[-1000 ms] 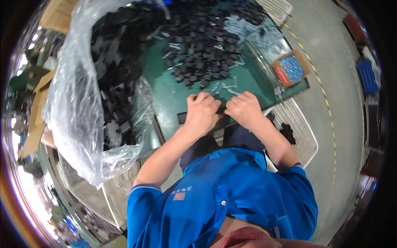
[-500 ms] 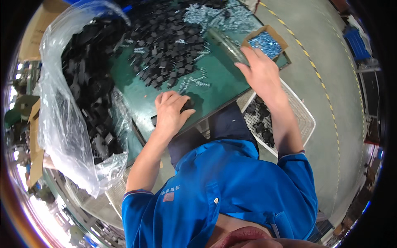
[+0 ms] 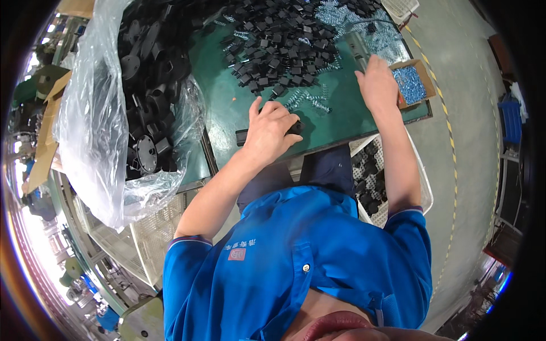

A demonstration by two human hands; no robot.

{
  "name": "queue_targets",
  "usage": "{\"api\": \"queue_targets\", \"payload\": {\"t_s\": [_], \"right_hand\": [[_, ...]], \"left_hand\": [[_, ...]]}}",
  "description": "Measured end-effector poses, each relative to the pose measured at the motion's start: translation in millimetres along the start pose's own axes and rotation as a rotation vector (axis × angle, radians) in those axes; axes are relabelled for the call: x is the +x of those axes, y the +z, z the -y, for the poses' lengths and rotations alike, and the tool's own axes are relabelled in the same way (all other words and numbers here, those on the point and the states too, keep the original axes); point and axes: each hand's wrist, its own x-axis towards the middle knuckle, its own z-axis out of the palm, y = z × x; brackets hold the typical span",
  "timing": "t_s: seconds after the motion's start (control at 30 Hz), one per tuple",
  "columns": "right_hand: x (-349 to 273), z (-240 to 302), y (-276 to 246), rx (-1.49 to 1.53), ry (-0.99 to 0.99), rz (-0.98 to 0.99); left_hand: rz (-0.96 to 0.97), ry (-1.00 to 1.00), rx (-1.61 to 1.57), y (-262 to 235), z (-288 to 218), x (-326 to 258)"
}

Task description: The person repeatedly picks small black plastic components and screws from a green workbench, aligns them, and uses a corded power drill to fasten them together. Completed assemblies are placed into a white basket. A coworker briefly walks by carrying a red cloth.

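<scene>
My left hand (image 3: pixel 271 131) rests near the front edge of the green-topped table (image 3: pixel 341 126), curled over a black plastic part (image 3: pixel 296 127); one end of a black piece (image 3: pixel 242 137) also shows at its wrist side. Most of what lies under the palm is hidden. To the right, my right hand (image 3: pixel 379 86) is closed round the near end of a grey-green cylindrical tool (image 3: pixel 357 49), apparently a corded electric screwdriver, which lies low over the table. Just beyond my left fingers are loose metal springs (image 3: pixel 310 102) and a heap of small black blocks (image 3: pixel 278 48).
An open cardboard box (image 3: pixel 424 77) of bluish screws (image 3: pixel 408 85) stands right of my right hand. More springs (image 3: pixel 387 40) lie far right. A clear plastic bag (image 3: pixel 91 125) of black parts fills the left. Below the table's right edge sits a white basket (image 3: pixel 424 187) with black parts.
The whole view has shifted and turned, so the table appears farther right. My right hand has moved away from the screw box, and the tool has turned. The left hand keeps its place.
</scene>
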Motion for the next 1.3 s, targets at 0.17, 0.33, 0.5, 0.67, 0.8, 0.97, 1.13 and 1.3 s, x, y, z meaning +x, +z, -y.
{"api": "queue_targets", "payload": {"t_s": [0.17,0.33,0.5,0.67,0.8,0.97,1.13,1.3], "right_hand": [[-5.3,-0.5,-84.1,0.846,0.124,-0.021],[-26.8,43.6,-110.8,1.789,0.189,-0.270],[-35.4,77.9,-102.6,2.200,0.059,-0.212],[-33.3,82.1,-92.0,2.232,-0.195,-0.167],[-39.6,88.8,-80.0,1.912,-0.131,-0.129],[-41.8,100.3,-72.6,1.990,-0.172,-0.168],[-38.9,106.2,-76.4,1.974,-0.149,-0.151],[-39.1,109.8,-75.5,1.971,-0.133,-0.177]], "left_hand": [[-0.035,0.014,0.003,3.3,2.2,-2.1],[-0.047,0.014,-0.018,2.4,3.4,-0.7],[-0.036,-0.003,-0.051,3.9,4.4,-1.6],[-0.064,0.007,-0.069,6.1,7.1,-4.1],[-0.037,-0.013,-0.072,3.9,6.0,-3.1],[-0.017,-0.025,-0.081,1.6,5.7,-2.5],[0.000,-0.026,-0.076,0.3,5.6,-2.7],[-0.005,-0.017,-0.084,2.4,6.4,-3.1]]}}
